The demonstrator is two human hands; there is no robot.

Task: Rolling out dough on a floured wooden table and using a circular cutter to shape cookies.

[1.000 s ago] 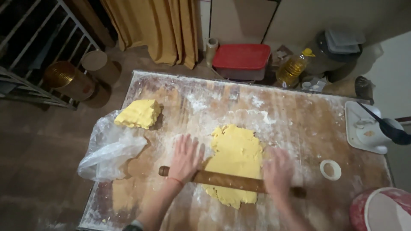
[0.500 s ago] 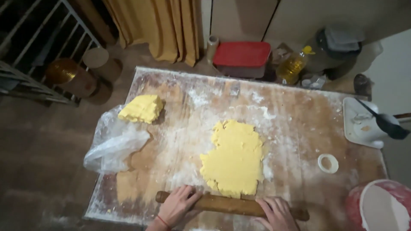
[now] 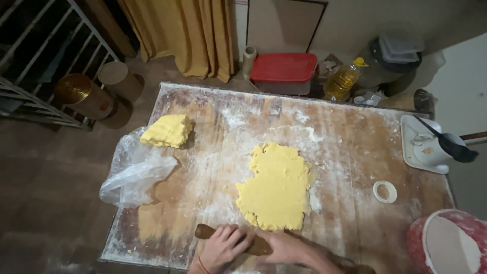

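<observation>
A flattened sheet of yellow dough (image 3: pixel 278 185) lies in the middle of a floured wooden table (image 3: pixel 355 147). Just below its near edge a brown wooden rolling pin (image 3: pixel 205 231) lies across the table. My left hand (image 3: pixel 223 246) rests on the pin's left part, fingers spread over it. My right hand (image 3: pixel 286 247) presses on the pin beside it, close to the dough's near edge. The pin's right end is mostly hidden by my right forearm.
A second block of yellow dough (image 3: pixel 167 130) sits on a clear plastic bag (image 3: pixel 133 170) at the table's left. A white ring cutter (image 3: pixel 385 192) and white tray with a black spatula (image 3: pixel 423 147) are at right. Red box (image 3: pixel 283 71), oil bottle (image 3: pixel 344 80) and a bucket (image 3: pixel 446 243) stand around.
The rolling pin and both hands have come back off the dough toward me to the near edge. My hands have moved closer together on the pin.
</observation>
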